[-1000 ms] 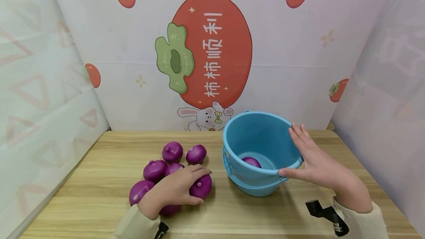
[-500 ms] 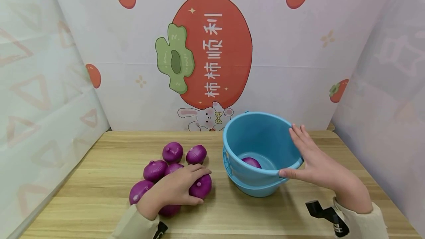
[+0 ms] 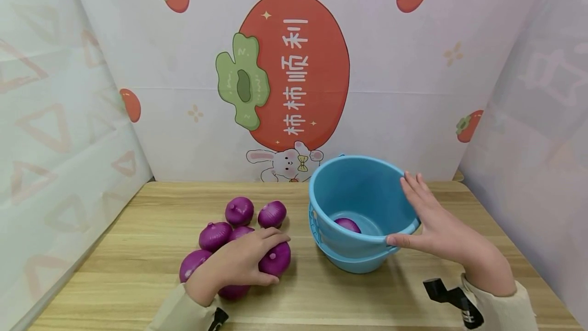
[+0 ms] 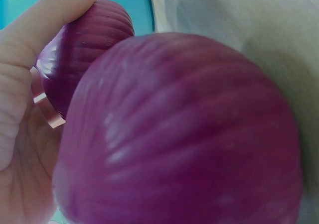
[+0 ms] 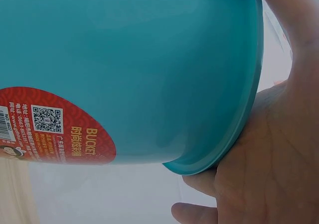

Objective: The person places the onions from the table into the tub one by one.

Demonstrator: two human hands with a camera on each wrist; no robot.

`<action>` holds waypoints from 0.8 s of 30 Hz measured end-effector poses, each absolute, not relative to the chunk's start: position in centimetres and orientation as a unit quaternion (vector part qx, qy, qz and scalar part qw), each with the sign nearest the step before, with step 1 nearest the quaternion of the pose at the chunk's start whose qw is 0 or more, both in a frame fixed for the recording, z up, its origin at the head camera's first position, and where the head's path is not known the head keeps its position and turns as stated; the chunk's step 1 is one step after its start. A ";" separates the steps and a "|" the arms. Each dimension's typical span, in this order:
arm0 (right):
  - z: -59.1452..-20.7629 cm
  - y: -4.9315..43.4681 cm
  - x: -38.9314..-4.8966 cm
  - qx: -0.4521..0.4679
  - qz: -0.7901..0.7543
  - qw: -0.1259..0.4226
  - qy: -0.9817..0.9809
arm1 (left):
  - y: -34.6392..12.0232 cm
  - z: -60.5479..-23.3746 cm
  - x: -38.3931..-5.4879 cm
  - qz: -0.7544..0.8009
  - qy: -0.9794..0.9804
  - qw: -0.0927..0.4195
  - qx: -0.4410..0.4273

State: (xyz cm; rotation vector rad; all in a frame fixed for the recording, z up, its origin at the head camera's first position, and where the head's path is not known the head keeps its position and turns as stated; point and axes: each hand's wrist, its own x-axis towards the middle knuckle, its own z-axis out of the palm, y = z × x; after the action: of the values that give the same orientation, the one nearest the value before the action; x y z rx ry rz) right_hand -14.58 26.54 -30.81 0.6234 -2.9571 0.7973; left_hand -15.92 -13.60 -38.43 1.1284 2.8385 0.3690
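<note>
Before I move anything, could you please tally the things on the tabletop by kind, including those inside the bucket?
Blue bucket: 1
Purple onions: 8 visible, 1 of them inside the bucket
Total: 9 visible; the left hand could hide more.

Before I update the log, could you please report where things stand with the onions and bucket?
Left grip holding a purple onion, outside the blue bucket. Right grip on its rim. Another onion inside. Only the rim seems in the way.
</note>
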 end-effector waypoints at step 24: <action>-30.9 26.3 -14.6 0.200 0.248 0.014 -0.948 | -15.0 -36.1 -16.0 0.122 0.919 -0.005 0.374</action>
State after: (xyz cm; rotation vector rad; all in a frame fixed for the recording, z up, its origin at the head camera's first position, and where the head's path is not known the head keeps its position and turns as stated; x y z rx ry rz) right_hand -14.56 26.32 -30.88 0.6232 -2.9519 0.7721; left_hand -16.03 -14.96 -36.11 1.1796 2.8968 0.3834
